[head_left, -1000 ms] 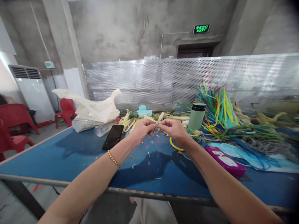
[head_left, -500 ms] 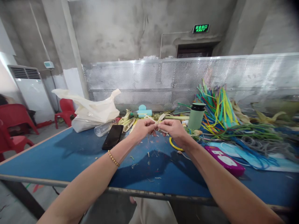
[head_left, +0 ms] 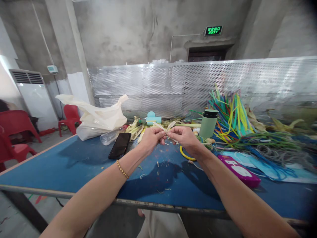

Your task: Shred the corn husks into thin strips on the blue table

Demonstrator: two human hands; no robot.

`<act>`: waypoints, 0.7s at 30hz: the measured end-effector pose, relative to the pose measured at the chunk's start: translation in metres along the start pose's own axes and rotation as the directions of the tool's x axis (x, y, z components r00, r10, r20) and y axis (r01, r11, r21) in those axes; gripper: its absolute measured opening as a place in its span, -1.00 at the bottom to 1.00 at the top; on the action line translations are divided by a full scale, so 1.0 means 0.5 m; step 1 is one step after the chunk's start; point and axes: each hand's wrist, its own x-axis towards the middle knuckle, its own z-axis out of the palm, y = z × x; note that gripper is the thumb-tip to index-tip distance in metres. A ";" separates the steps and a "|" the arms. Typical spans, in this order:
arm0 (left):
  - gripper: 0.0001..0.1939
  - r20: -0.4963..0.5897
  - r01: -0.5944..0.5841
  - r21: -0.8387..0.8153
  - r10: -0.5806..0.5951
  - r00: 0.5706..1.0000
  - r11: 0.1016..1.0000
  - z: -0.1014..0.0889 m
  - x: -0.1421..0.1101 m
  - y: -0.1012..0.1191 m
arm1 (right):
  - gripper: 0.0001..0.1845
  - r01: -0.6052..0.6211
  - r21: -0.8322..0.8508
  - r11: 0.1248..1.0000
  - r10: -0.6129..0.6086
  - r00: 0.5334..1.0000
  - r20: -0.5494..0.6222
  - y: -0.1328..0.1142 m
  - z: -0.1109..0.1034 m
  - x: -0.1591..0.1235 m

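Pale strips of what looks like corn husk [head_left: 170, 126] stick up between my fingertips above the blue table [head_left: 94, 175]. My left hand [head_left: 151, 138] pinches the strips from the left, its fingers bent. From the other side my right hand [head_left: 184, 138] pinches them too, so the two hands nearly meet. The exact fold or knot between the fingers is too small to make out. Just below my right hand lies a yellow ring [head_left: 184, 154], partly covered by it. Small husk scraps [head_left: 158, 164] are scattered on the table under both hands.
A black phone [head_left: 120, 145], a clear bottle [head_left: 109, 137] and a white plastic bag [head_left: 102, 115] lie to the left. On the right stand a green flask [head_left: 208, 124] and colourful pipe-cleaner-like strands [head_left: 235, 112]. A magenta box [head_left: 239, 171] sits beside my right forearm.
Both hands stay together at almost the same spot, with the fingers shifting slightly on the strips. The other things on the table have not moved.
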 end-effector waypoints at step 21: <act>-0.76 0.128 -0.011 0.073 0.001 0.992 0.997 -0.002 -0.013 0.014 | -0.73 0.103 0.040 0.994 -0.096 0.984 -0.147 -0.001 -0.005 0.006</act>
